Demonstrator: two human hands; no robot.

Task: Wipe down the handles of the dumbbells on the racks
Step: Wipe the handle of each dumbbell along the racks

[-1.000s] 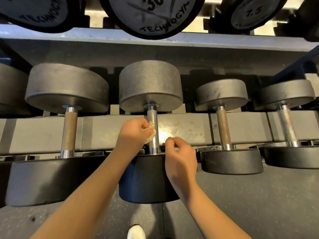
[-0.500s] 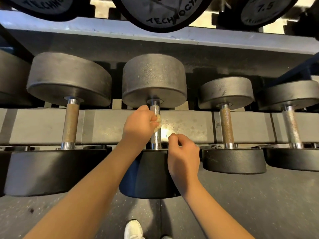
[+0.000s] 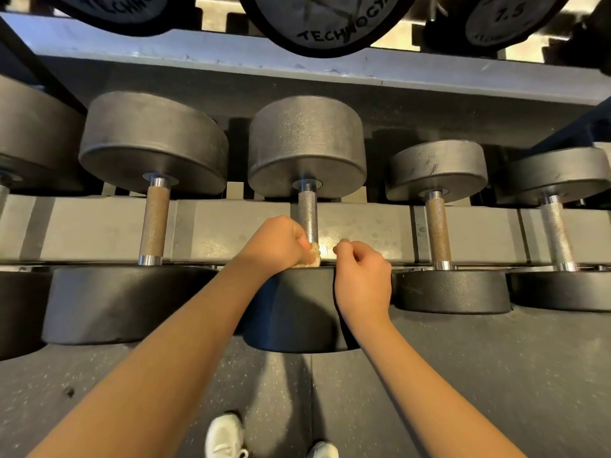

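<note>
A row of black dumbbells lies on the grey rack (image 3: 231, 233). My left hand (image 3: 277, 241) grips a small pale cloth (image 3: 313, 254) against the bottom of the shiny knurled handle (image 3: 307, 213) of the middle dumbbell (image 3: 307, 143). Just right of that handle, my right hand (image 3: 362, 276) hovers over the near head with its fingers curled and nothing visible in it. The handle (image 3: 155, 223) to the left and the handle (image 3: 438, 229) to the right look rust-brown. A further handle (image 3: 555, 233) at the far right is silvery.
An upper shelf (image 3: 297, 67) overhangs the row and carries round dumbbell heads (image 3: 327, 21) marked with lettering. Speckled dark floor (image 3: 463, 375) lies below, with my white shoes (image 3: 224, 436) at the bottom edge.
My left hand slid the cloth up the middle handle, then back down to its lower end. My right hand stayed beside the handle. The camera view shifted slightly.
</note>
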